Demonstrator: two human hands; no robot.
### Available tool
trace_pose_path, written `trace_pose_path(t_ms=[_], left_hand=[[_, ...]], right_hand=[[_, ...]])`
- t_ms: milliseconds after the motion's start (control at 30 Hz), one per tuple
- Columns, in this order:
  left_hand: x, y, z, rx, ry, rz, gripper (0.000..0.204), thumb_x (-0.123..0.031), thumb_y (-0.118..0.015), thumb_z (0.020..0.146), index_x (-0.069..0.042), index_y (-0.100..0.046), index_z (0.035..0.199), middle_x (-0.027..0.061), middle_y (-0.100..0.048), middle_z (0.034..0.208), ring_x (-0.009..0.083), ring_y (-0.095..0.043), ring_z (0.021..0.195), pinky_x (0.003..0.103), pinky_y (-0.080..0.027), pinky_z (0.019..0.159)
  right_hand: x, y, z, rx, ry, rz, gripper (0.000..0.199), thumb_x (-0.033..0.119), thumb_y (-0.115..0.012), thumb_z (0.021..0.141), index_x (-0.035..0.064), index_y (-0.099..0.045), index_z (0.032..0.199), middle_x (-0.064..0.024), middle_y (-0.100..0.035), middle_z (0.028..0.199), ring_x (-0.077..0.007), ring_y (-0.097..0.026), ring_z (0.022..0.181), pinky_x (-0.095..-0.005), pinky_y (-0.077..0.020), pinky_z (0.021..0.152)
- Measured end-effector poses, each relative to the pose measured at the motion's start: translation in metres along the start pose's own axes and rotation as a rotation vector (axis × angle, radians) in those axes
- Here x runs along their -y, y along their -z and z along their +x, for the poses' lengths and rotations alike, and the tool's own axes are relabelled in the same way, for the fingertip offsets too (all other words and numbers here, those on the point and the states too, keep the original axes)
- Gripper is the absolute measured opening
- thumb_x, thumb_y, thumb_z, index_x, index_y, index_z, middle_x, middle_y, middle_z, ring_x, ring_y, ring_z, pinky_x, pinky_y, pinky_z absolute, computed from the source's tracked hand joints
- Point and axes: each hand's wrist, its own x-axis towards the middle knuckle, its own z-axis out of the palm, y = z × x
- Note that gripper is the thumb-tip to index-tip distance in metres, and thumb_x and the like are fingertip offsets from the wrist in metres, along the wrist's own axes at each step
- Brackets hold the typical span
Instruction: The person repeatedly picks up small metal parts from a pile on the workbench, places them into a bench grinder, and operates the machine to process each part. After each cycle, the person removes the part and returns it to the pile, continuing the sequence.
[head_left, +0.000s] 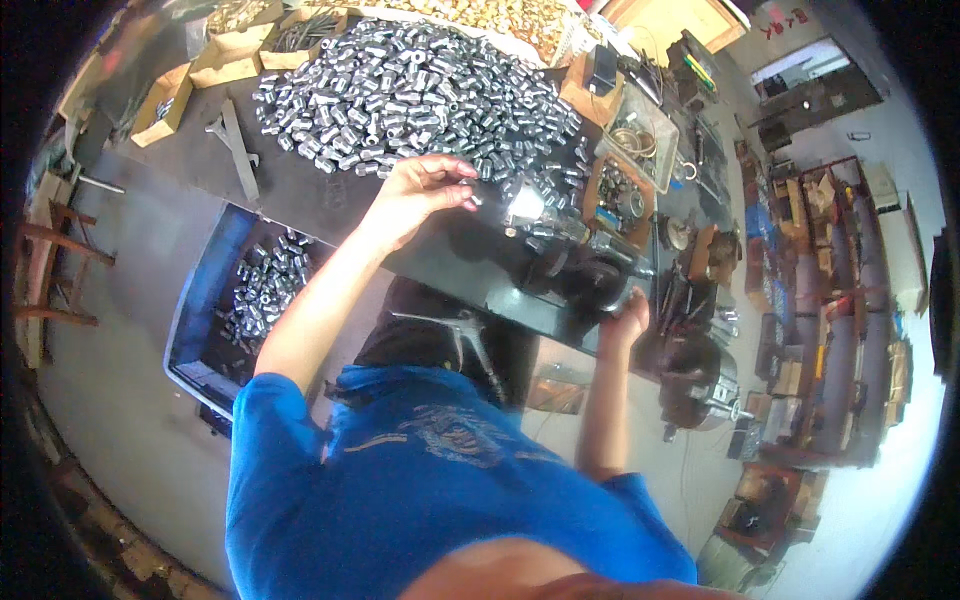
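Observation:
My left hand (425,190) is raised over the bench, thumb and fingers pinched on a small metal fitting (474,197). Just right of it stands a dark bench machine (560,262) with a brightly lit metal face; its details are blurred. My right hand (630,318) is closed at the machine's near right side, around what looks like a dark handle (608,300); the fingers partly hide it. Beyond my left hand lies a large heap of shiny metal fittings (400,95), with loose ones scattered toward the machine.
A blue crate (190,325) with more fittings stands below the bench at left. Cardboard trays (228,60) and a flat metal bar (238,150) lie at the bench's left. Brass-coloured parts (500,22) are piled behind. Boxes of parts (615,195) stand at right, and shelving (835,310) lines the wall.

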Motion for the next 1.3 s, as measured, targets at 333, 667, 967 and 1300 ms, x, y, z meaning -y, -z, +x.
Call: trace_pose_path(t_ms=[333,667,967,1300], left_hand=[[0.0,-0.031,0.003,-0.041,0.013,0.151,0.012,-0.004,-0.065,0.08,0.003,-0.058,0.088,0.0058,-0.061,0.076,0.012,-0.059,0.063,0.023,-0.049,0.062],[-0.018,-0.024,0.012,0.186,-0.011,0.189,0.018,0.003,-0.061,0.08,0.004,-0.058,0.098,0.0067,-0.062,0.086,0.0121,-0.061,0.075,0.024,-0.05,0.07],[-0.021,-0.023,0.01,0.127,0.17,0.383,0.026,-0.02,-0.058,0.088,0.004,-0.06,0.078,0.006,-0.058,0.061,0.0101,-0.055,0.045,0.022,-0.045,0.043],[-0.016,-0.023,0.013,0.22,0.036,0.267,0.014,-0.005,-0.056,0.086,0.006,-0.06,0.093,0.0082,-0.061,0.074,0.0117,-0.058,0.059,0.024,-0.049,0.056]], right_hand=[[0.006,-0.008,-0.012,-0.022,0.028,-0.008,0.012,0.015,-0.05,0.087,0.0051,-0.056,0.082,0.0037,-0.039,0.06,-0.0059,-0.031,0.048,-0.0201,-0.0255,0.042],[0.027,0.005,-0.037,0.11,0.044,0.026,0.012,0.014,-0.049,0.086,0.0029,-0.052,0.081,0.0031,-0.039,0.059,-0.0052,-0.029,0.047,-0.0202,-0.0203,0.042],[0.043,0.0,-0.037,0.2,0.045,-0.041,0.012,0.012,-0.046,0.086,0.0024,-0.051,0.081,0.0031,-0.037,0.06,-0.0047,-0.027,0.048,-0.0201,-0.021,0.04],[0.054,-0.005,-0.045,0.146,0.021,0.003,0.01,0.009,-0.043,0.082,0.003,-0.051,0.08,0.0031,-0.037,0.059,-0.0051,-0.027,0.046,-0.0207,-0.0205,0.039]])
